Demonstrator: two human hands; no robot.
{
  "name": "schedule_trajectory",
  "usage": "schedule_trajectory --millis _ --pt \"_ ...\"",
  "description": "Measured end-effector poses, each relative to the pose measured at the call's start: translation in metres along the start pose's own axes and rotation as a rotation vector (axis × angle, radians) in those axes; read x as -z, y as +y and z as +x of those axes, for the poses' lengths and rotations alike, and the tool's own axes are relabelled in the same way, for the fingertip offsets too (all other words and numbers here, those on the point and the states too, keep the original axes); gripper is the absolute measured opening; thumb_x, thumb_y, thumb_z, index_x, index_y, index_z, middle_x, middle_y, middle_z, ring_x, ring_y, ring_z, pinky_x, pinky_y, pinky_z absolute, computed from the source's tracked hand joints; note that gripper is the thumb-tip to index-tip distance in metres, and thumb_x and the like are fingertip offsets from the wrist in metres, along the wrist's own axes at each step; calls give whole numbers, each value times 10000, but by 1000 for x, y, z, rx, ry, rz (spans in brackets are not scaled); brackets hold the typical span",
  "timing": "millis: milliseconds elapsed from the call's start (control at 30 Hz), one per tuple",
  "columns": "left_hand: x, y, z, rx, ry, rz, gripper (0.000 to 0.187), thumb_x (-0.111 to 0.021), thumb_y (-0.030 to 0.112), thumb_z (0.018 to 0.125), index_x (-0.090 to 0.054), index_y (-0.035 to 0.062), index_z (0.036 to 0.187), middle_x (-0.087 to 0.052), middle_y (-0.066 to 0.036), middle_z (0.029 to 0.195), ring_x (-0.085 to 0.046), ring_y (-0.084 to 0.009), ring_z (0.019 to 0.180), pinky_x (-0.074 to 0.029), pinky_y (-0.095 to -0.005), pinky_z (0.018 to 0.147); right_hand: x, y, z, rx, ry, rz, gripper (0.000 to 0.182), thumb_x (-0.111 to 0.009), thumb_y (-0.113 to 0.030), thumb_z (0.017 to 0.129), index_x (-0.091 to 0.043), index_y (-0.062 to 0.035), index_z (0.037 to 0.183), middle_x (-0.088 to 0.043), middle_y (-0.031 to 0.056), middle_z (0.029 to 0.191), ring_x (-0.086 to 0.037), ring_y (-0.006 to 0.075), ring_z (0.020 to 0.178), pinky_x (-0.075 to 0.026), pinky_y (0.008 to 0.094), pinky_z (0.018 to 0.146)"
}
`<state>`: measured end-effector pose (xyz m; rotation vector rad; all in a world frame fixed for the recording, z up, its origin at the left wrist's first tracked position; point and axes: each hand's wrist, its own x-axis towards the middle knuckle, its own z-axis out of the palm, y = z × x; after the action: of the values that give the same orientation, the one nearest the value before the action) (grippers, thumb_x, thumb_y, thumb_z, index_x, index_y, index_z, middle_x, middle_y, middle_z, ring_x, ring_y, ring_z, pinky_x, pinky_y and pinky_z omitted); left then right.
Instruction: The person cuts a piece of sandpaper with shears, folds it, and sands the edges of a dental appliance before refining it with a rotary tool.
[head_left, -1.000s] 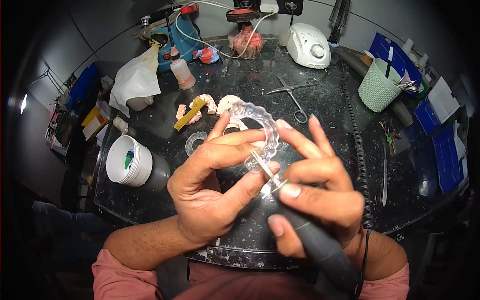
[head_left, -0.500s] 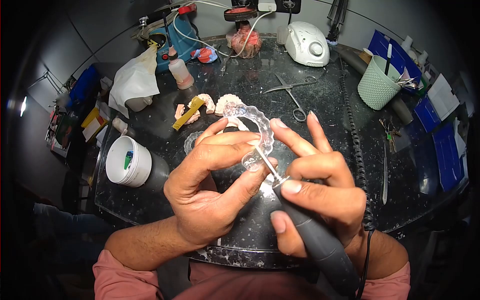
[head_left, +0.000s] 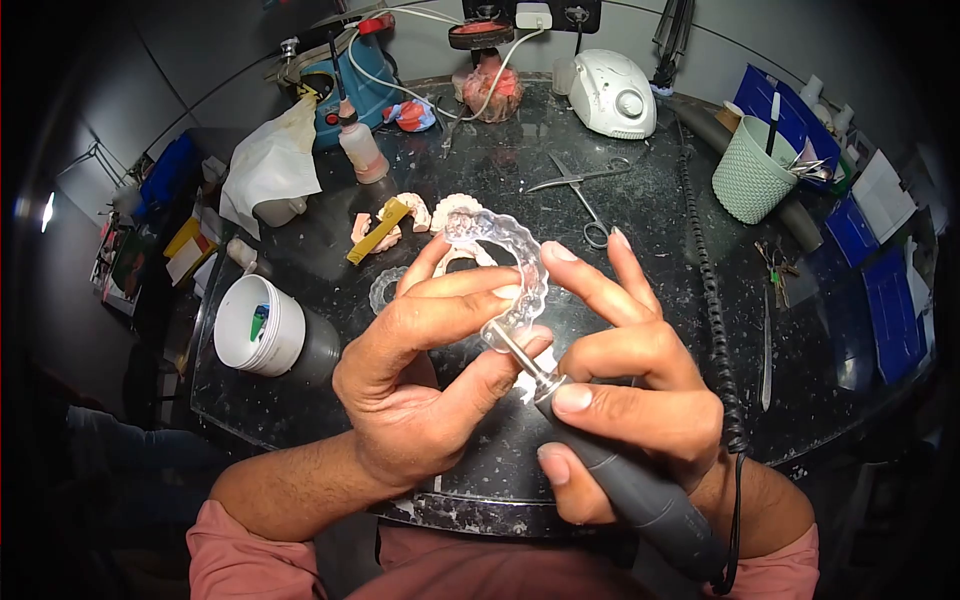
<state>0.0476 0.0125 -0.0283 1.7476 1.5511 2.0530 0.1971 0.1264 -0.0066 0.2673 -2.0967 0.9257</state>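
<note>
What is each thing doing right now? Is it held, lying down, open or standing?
Clear plastic teeth tray: held in left hand.
Grey rotary handpiece: gripped by right hand, bit touching tray.
Steel scissors: lying flat, blades slightly apart.
White round tub: open, no lid.
Green ribbed cup: upright, holding tools.

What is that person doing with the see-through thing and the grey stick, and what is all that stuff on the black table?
The camera sits on the person's head, so you look down at their own two hands. The left hand holds a clear plastic tooth tray, shaped like a row of teeth. The right hand holds a grey handheld grinding tool; its thin metal tip touches the edge of the tray. On the dark speckled table lie scissors, pale plaster tooth models, a white tub, a green basket with tools in it, and a white box with a knob at the back. A curly black cord runs across the table towards the right hand.
</note>
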Motion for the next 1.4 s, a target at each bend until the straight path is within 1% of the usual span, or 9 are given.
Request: schedule_trajectory --millis 167,233,333,933,1000,1133,1200,1267,1400 --pt "2 1 1 -25 -1 61 260 -755 -33 759 -643 44 980 -711 -118 1013 -667 -241 1050 -278 -543 1107 1 0 0 11 -44 -24 439 -705 -91 787 -447 -102 1142 -507 131 1000 -483 547 1218 -155 684 1106" --pt "8 1 1 -59 -128 156 274 -743 35 814 -568 40 1026 -688 -154 1047 -630 -268 1101 -275 -518 1131 -1 0 0 17 -67 -36 442 -705 -90 787 -444 -102 1144 -506 133 1000 -481 551 1217 -157 684 1105" --pt "0 1 0 13 -1 46 245 -754 -27 762 -656 42 975 -711 -91 1013 -668 -238 1048 -278 -538 1105 -4 0 -1 -12 -12 -11 427 -709 -90 779 -464 -95 1129 -507 134 1000 -482 551 1217 -159 683 1105" --pt "1 0 0 20 -14 86 227 -765 -22 752 -669 36 949 -716 -76 966 -673 -226 1039 -288 -543 1103 -1 0 0 13 -74 -79 434 -732 -116 776 -481 -114 1129 -523 118 1003 -488 535 1220 -157 699 1092" --pt "2 0 1 10 -18 82 228 -766 -22 751 -672 36 950 -717 -77 969 -674 -223 1036 -288 -543 1104 -4 2 -2 -9 18 -38 418 -734 -121 774 -492 -113 1115 -529 118 1008 -492 531 1217 -160 698 1092" --pt "1 1 1 32 -2 104 226 -769 -21 750 -679 38 948 -718 -76 973 -676 -221 1029 -285 -542 1107 5 -6 5 -2 -155 -152 420 -723 -109 773 -474 -106 1112 -522 123 1012 -504 531 1203 -163 708 1084" --pt "3 2 2 17 -24 96 231 -771 -21 746 -679 39 950 -718 -74 972 -677 -219 1025 -284 -542 1107 -7 3 -3 -14 51 -26 400 -715 -103 768 -497 -109 1104 -529 122 1007 -498 531 1213 -160 706 1087" --pt "6 2 2 2 -46 89 237 -774 -22 743 -680 40 952 -718 -73 971 -677 -217 1021 -282 -542 1108 2 -2 1 -23 -69 -60 389 -714 -100 761 -515 -106 1095 -532 117 998 -491 535 1219 -150 706 1091" --pt "8 0 1 -26 -113 153 268 -754 19 792 -605 36 1014 -698 -130 1018 -649 -253 1061 -266 -534 1131 -4 2 -3 -38 43 -1 364 -724 -113 750 -550 -101 1070 -540 108 983 -489 535 1222 -137 705 1094"
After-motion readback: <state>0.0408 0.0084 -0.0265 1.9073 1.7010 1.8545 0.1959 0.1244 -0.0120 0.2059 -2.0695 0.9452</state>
